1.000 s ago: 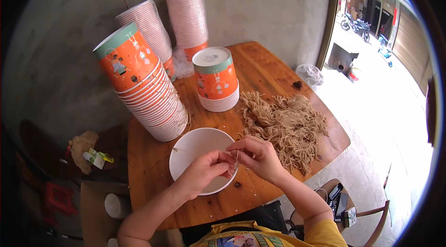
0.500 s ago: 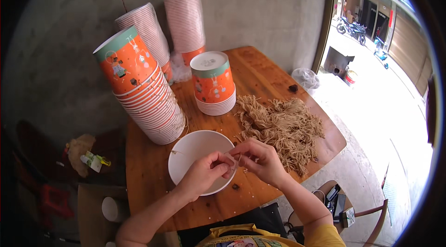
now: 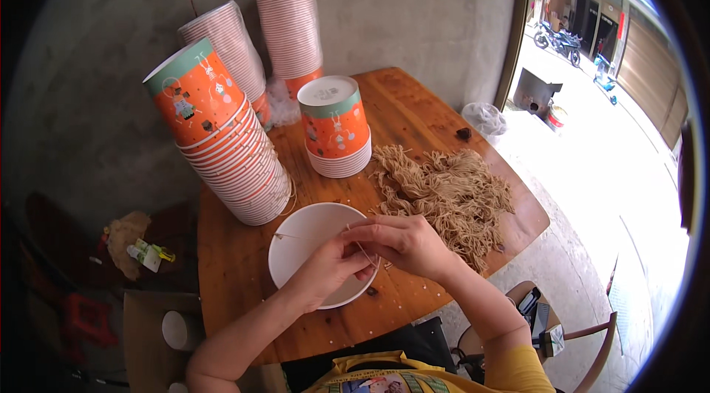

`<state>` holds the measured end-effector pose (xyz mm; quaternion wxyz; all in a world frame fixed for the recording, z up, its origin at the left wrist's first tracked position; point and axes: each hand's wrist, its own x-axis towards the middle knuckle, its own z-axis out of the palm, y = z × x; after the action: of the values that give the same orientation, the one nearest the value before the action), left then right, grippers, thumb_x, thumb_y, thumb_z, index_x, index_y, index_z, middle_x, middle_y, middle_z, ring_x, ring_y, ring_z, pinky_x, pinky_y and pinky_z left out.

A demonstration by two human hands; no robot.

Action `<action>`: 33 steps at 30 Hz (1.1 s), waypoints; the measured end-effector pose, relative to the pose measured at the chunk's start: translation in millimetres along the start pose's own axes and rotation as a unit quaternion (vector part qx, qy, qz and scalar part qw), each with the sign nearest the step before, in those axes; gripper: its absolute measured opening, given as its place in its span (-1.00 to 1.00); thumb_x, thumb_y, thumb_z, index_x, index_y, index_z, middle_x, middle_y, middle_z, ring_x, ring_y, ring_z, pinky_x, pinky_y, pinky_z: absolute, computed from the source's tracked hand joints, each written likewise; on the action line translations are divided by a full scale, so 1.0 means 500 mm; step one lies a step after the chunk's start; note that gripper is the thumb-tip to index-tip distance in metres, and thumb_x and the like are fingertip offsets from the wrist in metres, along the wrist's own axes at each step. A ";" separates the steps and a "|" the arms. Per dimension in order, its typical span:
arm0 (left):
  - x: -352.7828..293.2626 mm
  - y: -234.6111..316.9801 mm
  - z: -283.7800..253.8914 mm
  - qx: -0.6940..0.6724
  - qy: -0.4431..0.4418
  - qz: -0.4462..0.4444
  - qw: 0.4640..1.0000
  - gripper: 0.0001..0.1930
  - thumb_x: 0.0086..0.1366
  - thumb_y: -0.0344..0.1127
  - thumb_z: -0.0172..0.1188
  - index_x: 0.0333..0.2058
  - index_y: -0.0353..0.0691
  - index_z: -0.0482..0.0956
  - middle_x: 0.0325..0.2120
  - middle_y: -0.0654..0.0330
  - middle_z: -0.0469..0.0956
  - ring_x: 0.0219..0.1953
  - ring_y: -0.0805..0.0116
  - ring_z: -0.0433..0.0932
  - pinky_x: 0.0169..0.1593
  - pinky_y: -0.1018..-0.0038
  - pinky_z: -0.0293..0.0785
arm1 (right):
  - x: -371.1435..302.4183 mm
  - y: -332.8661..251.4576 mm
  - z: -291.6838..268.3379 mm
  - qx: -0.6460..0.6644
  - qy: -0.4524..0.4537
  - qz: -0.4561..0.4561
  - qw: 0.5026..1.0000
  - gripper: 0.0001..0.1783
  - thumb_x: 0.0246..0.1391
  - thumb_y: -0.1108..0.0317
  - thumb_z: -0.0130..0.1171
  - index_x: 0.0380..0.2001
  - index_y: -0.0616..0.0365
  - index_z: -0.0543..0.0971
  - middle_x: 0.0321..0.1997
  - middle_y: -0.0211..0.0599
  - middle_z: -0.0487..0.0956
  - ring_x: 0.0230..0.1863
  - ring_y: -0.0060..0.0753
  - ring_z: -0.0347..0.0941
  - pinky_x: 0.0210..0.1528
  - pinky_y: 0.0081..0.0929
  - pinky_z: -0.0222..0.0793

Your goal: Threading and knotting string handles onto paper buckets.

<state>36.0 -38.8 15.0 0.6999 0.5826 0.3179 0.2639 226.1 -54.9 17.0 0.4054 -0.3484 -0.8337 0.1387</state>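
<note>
A white paper tub (image 3: 296, 252) stands with its mouth toward me near the front of the wooden table. My left hand (image 3: 330, 275) is over its inside, fingers pinched on a thin string (image 3: 362, 251). Against it at the tub's right rim, my right hand (image 3: 405, 242) is closed too, its fingertips on the same string. The fingers partly hide how the string runs. Another bit of string shows at the tub's left rim. Just right of my right hand lies a heap of tan strings (image 3: 462, 204).
Stacked orange-and-green paper tubs (image 3: 200, 101) lean at the left; a shorter upside-down stack (image 3: 336, 134) stands in the middle. Behind are plastic-wrapped stacks (image 3: 288, 31) by the wall. A cardboard box (image 3: 140, 319) is at lower left, a wooden chair (image 3: 603, 356) at lower right.
My right hand has moved left and closed in over the left fingertips, turning its back more upward. The view has shifted slightly; the tubs and string heap stay in place.
</note>
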 end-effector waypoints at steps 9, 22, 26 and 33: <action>-0.005 -0.005 -0.012 -0.070 -0.031 -0.074 0.994 -0.82 0.42 -0.35 0.05 -0.13 -0.31 0.53 -0.31 0.30 0.51 -0.30 0.57 0.45 -0.14 0.64 0.42 | -0.003 0.029 0.002 -0.022 0.018 0.034 0.999 -0.66 0.01 0.52 0.23 -0.09 0.08 0.61 -0.18 -0.31 0.64 -0.22 -0.21 0.62 -0.16 -0.40 0.55; 0.012 -0.008 -0.012 -0.085 -0.014 -0.078 0.993 -0.83 0.40 -0.36 0.08 -0.11 -0.29 0.52 -0.30 0.28 0.52 -0.29 0.57 0.42 -0.13 0.61 0.41 | -0.102 -0.030 0.036 0.060 0.106 0.213 0.969 -0.80 0.15 0.26 0.27 -0.33 0.16 0.55 -0.46 -0.39 0.55 -0.55 -0.53 0.47 -0.51 -0.57 0.37; 0.017 -0.006 -0.013 -0.062 -0.016 -0.092 0.994 -0.83 0.40 -0.36 0.07 -0.11 -0.27 0.51 -0.29 0.28 0.52 -0.30 0.56 0.43 -0.14 0.62 0.42 | -0.099 -0.033 0.023 0.417 0.086 0.403 0.810 -0.76 0.24 0.19 0.18 -0.32 0.16 0.54 -0.47 -0.63 0.48 -0.54 -0.82 0.26 -0.51 -0.77 0.16; 0.022 0.005 -0.022 -0.173 -0.042 -0.181 0.967 -0.85 0.40 -0.34 0.07 -0.11 -0.21 0.47 -0.29 0.28 0.52 -0.31 0.53 0.49 -0.17 0.58 0.46 | -0.099 -0.064 0.071 0.253 0.133 0.331 0.899 -0.88 0.14 0.44 0.27 -0.28 0.25 0.60 -0.47 -0.51 0.54 -0.46 -0.67 0.47 -0.44 -0.63 0.39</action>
<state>35.0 -23.4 14.5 0.8391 0.3957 0.3377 0.1589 205.3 -110.4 -17.9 0.5179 -0.5050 -0.5455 0.4232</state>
